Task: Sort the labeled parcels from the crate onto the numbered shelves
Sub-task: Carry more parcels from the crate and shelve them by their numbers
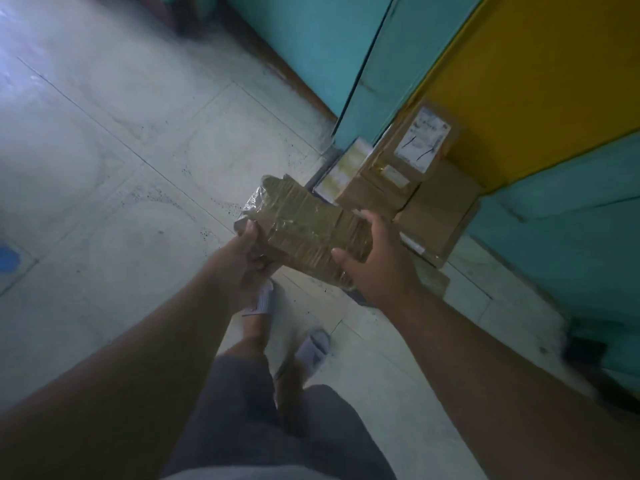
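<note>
- A person standing on a pale tiled floor holds a brown cardboard parcel wrapped in clear shiny tape in both hands, in the air in front of the body and above the feet.
- The left hand grips the parcel's near left end, thumb curled over the top edge where the loose plastic wrap bunches.
- The right hand clasps the parcel's right end, fingers wrapped over the far side and thumb pressed to the near face.
- Just beyond the held parcel, a stack of flat brown cardboard boxes sits on the floor against a yellow panel; the topmost carries a white printed label (its text too blurred to read).
- Teal painted panels flank the yellow one on both sides.
- Below the arms, grey shorts and a pair of light grey slide sandals show on the person's legs and feet.
</note>
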A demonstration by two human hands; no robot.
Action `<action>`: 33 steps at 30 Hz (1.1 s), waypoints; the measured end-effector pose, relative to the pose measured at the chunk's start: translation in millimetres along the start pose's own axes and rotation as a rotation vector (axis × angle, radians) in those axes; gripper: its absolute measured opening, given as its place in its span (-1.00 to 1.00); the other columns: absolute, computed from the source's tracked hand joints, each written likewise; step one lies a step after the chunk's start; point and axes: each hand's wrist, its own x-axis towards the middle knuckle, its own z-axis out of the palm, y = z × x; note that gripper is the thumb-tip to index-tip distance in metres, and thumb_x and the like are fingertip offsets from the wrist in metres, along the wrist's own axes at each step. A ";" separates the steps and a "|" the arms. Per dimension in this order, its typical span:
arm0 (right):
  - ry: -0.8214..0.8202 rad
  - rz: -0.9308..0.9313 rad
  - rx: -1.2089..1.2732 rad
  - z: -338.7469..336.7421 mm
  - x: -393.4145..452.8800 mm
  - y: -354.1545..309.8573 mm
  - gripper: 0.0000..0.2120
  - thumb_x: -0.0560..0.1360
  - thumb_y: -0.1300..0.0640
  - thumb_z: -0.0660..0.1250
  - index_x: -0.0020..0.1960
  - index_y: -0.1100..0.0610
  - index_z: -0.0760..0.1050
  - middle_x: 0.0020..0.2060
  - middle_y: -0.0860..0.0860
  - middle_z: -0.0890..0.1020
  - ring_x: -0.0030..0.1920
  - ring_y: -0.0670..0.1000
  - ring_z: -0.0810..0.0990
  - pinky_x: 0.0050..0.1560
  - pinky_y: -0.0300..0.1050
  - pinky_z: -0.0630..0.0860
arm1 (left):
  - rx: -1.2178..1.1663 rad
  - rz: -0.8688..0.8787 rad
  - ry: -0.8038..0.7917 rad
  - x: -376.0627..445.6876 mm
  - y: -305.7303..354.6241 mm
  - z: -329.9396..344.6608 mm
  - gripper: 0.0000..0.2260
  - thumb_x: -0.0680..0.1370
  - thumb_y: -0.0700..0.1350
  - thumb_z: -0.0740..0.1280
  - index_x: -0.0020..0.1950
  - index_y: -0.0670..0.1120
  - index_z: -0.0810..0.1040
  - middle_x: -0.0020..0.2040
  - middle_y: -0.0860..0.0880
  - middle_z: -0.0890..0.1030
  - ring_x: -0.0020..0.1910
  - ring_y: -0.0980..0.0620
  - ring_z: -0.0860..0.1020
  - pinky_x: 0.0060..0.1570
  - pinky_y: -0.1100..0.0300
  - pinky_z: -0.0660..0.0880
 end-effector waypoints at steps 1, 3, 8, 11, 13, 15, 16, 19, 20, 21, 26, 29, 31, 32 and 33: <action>0.046 -0.032 -0.016 -12.0 -13.7 -10.9 -0.26 0.51 -0.11 0.41 0.55 0.07 0.18 0.47 0.05 0.33 0.45 0.04 0.30 0.26 -0.18 0.26 | -0.015 0.028 -0.017 -21.0 7.5 5.7 -0.61 0.67 0.07 0.18 0.27 -0.20 0.53 0.07 -0.17 0.70 0.09 -0.13 0.67 0.28 -0.03 0.50; 0.147 -0.086 -0.021 -37.4 -40.3 -30.5 -0.23 0.48 -0.19 0.41 0.54 0.07 0.19 0.43 0.05 0.37 0.42 0.04 0.34 0.35 -0.10 0.32 | -0.040 0.085 -0.062 -61.6 22.8 17.1 -0.65 0.67 0.06 0.17 0.19 -0.18 0.55 -0.03 -0.13 0.71 0.02 -0.09 0.68 0.26 -0.02 0.50; 0.261 -0.211 0.042 -88.6 -91.0 -67.8 -0.10 0.36 -0.47 0.31 0.52 -0.04 0.13 0.35 0.00 0.43 0.34 0.01 0.44 0.25 0.15 0.52 | -0.051 0.173 -0.211 -134.3 57.7 43.1 -0.67 0.69 0.04 0.13 0.14 -0.17 0.56 -0.01 -0.14 0.67 0.06 -0.13 0.64 0.16 0.00 0.50; 0.322 -0.238 0.064 -109.4 -107.9 -92.3 0.03 0.25 -0.55 0.34 0.53 -0.06 0.12 0.37 -0.02 0.37 0.38 0.01 0.36 0.29 0.22 0.45 | 0.006 0.181 -0.290 -153.3 77.0 55.1 -0.64 0.70 0.05 0.11 0.12 -0.17 0.58 -0.07 -0.18 0.69 -0.02 -0.12 0.66 0.13 0.01 0.51; 0.369 -0.251 0.069 -120.1 -114.8 -109.3 0.01 0.23 -0.54 0.36 0.51 -0.09 0.14 0.37 -0.04 0.35 0.39 0.01 0.34 0.31 0.25 0.42 | 0.043 0.162 -0.327 -157.7 91.5 61.1 -0.63 0.69 0.07 0.12 0.12 -0.16 0.58 -0.08 -0.18 0.70 -0.06 -0.10 0.65 0.06 0.07 0.51; 0.418 -0.277 0.019 -130.0 -118.9 -126.9 0.02 0.21 -0.57 0.34 0.50 -0.09 0.17 0.41 -0.05 0.32 0.43 0.00 0.28 0.37 0.22 0.37 | 0.072 0.136 -0.347 -158.2 108.3 66.2 -0.64 0.68 0.09 0.16 0.20 -0.15 0.58 0.01 -0.18 0.71 -0.02 -0.07 0.66 -0.09 0.13 0.61; 0.430 -0.276 -0.019 -134.4 -120.3 -134.9 0.04 0.19 -0.59 0.32 0.50 -0.10 0.18 0.44 -0.05 0.29 0.45 0.00 0.24 0.42 0.19 0.32 | 0.082 0.119 -0.350 -157.8 116.7 68.8 -0.64 0.67 0.09 0.18 0.25 -0.14 0.57 0.07 -0.18 0.70 0.02 -0.08 0.66 -0.15 0.15 0.64; 0.418 -0.243 -0.091 -144.9 -122.6 -150.5 0.05 0.13 -0.59 0.35 0.50 -0.20 0.16 0.49 -0.06 0.22 0.50 0.00 0.16 0.46 0.10 0.21 | 0.142 0.045 -0.369 -157.6 138.9 74.8 -0.61 0.63 0.12 0.25 0.32 -0.11 0.55 0.19 -0.23 0.67 0.11 -0.12 0.64 -0.19 0.14 0.67; 0.426 -0.232 -0.106 -148.3 -122.1 -154.0 0.02 0.14 -0.57 0.37 0.49 -0.20 0.18 0.47 -0.05 0.25 0.48 0.02 0.20 0.46 0.12 0.25 | 0.183 0.025 -0.379 -156.0 145.3 75.6 -0.58 0.62 0.15 0.26 0.31 -0.11 0.55 0.21 -0.24 0.65 0.11 -0.14 0.63 -0.18 0.11 0.67; 0.441 -0.207 -0.111 -152.0 -121.3 -157.8 -0.02 0.16 -0.53 0.38 0.48 -0.20 0.20 0.44 -0.06 0.29 0.45 0.02 0.25 0.43 0.14 0.30 | 0.233 0.010 -0.391 -153.4 150.9 76.0 -0.55 0.60 0.19 0.26 0.32 -0.10 0.55 0.22 -0.24 0.63 0.10 -0.15 0.62 -0.16 0.09 0.66; 0.530 0.039 -0.008 -170.0 -119.9 -185.4 -0.22 0.27 -0.42 0.43 0.41 -0.19 0.32 0.18 -0.14 0.49 0.16 -0.06 0.51 0.11 -0.10 0.50 | 0.463 -0.028 -0.465 -142.4 165.6 81.5 -0.53 0.61 0.27 0.17 0.29 -0.05 0.55 0.25 -0.19 0.57 0.24 -0.23 0.54 0.28 -0.19 0.50; 0.543 0.245 0.058 -177.5 -127.3 -192.5 -0.31 0.38 -0.47 0.28 0.34 -0.06 0.35 -0.08 -0.14 0.57 -0.15 -0.16 0.54 -0.26 -0.20 0.43 | 0.477 0.051 -0.506 -140.4 159.4 91.7 -0.65 0.66 0.16 0.16 0.30 0.03 0.58 0.26 -0.09 0.64 0.29 -0.12 0.55 0.41 -0.18 0.36; 0.587 0.333 0.030 -181.7 -137.9 -189.5 -0.32 0.42 -0.51 0.15 0.27 -0.01 0.35 -0.15 -0.09 0.59 -0.20 -0.12 0.55 -0.27 -0.15 0.44 | 0.473 0.052 -0.491 -141.4 151.4 100.7 -0.67 0.67 0.11 0.19 0.31 0.00 0.58 0.26 -0.12 0.65 0.26 -0.14 0.60 0.39 -0.14 0.42; 0.598 0.351 0.018 -184.6 -145.3 -186.2 -0.33 0.44 -0.50 0.11 0.28 0.00 0.34 -0.13 -0.06 0.61 -0.18 -0.09 0.56 -0.23 -0.12 0.47 | 0.503 0.048 -0.465 -143.6 147.1 106.1 -0.67 0.66 0.12 0.20 0.28 -0.02 0.59 0.21 -0.15 0.67 0.21 -0.17 0.63 0.34 -0.13 0.47; 0.586 0.357 0.010 -187.8 -153.6 -182.5 -0.35 0.47 -0.48 0.09 0.31 -0.01 0.33 -0.07 -0.05 0.61 -0.14 -0.06 0.57 -0.18 -0.09 0.48 | 0.539 0.035 -0.437 -145.3 141.8 111.7 -0.66 0.65 0.14 0.22 0.24 -0.04 0.61 0.15 -0.16 0.70 0.16 -0.18 0.65 0.28 -0.13 0.52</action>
